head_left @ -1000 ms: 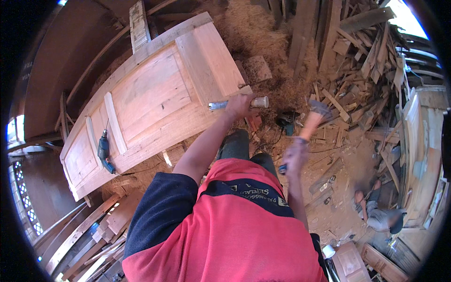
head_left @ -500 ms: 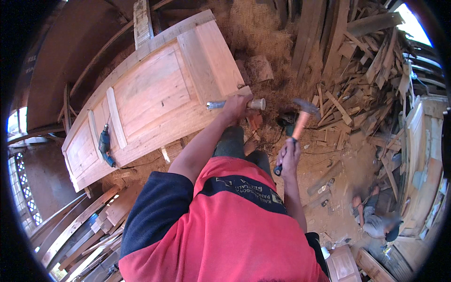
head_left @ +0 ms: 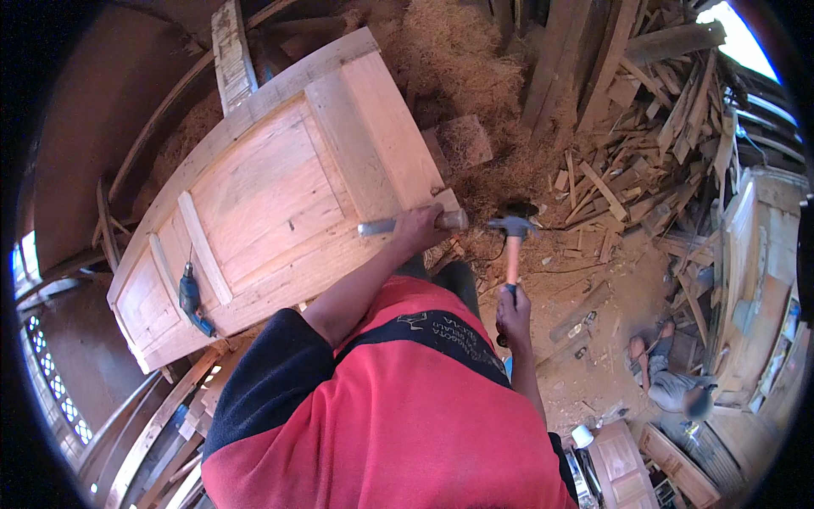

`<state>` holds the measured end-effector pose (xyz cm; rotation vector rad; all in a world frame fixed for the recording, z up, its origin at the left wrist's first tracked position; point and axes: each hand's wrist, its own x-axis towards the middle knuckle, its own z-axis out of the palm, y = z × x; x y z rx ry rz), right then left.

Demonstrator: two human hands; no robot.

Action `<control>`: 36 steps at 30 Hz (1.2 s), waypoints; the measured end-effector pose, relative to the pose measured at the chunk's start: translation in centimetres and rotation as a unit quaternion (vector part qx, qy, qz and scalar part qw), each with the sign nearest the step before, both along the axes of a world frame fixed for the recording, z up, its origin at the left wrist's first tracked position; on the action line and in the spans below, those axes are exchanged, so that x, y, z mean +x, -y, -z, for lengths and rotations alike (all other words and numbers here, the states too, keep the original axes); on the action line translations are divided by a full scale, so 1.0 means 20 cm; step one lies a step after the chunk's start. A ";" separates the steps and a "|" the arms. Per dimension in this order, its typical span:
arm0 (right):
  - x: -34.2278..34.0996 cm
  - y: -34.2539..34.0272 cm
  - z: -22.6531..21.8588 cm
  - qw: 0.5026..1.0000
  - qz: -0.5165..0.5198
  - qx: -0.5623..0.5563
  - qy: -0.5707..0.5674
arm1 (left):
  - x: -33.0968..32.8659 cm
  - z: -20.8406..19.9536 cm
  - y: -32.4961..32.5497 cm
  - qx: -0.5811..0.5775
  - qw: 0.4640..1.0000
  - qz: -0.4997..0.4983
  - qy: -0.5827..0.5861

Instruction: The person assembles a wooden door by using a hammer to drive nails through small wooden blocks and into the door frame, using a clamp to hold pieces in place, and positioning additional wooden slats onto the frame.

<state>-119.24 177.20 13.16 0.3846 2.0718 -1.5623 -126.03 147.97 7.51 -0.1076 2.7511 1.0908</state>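
Observation:
My left hand (head_left: 415, 229) is wrapped round the handle of a chisel (head_left: 377, 227), held low over the near right corner of a panelled wooden door (head_left: 254, 195). The chisel's metal blade points left along the door's frame, and its butt end sticks out to the right of my fist. In my right hand (head_left: 514, 316) is a claw hammer (head_left: 513, 246) with an orange and black handle, gripped near its lower end. The hammer's head is a short way right of the chisel's butt, apart from it.
A cordless-looking teal drill (head_left: 191, 301) lies on the door's left part. Scrap wood (head_left: 632, 182) is heaped at the right, and planks (head_left: 161, 441) are stacked at lower left. Another person (head_left: 674, 373) sits on the ground at lower right. Wood shavings (head_left: 458, 51) cover the ground beyond the door.
The hammer has swung left, its head now closer to the chisel's butt. My left hand with the chisel has shifted slightly left and down in view, and the view has turned a little.

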 end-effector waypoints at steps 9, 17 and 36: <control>-0.38 0.13 -0.26 0.947 0.317 -0.056 0.015 | -0.70 -0.11 0.28 -0.115 0.965 0.235 -0.018; -0.54 0.49 -0.32 0.964 0.263 -0.047 0.001 | -1.58 -0.08 0.95 -0.145 0.972 0.137 -0.123; -1.22 0.76 -0.53 0.921 0.357 -0.048 -0.146 | -1.71 -0.01 1.14 -0.137 0.984 0.091 -0.069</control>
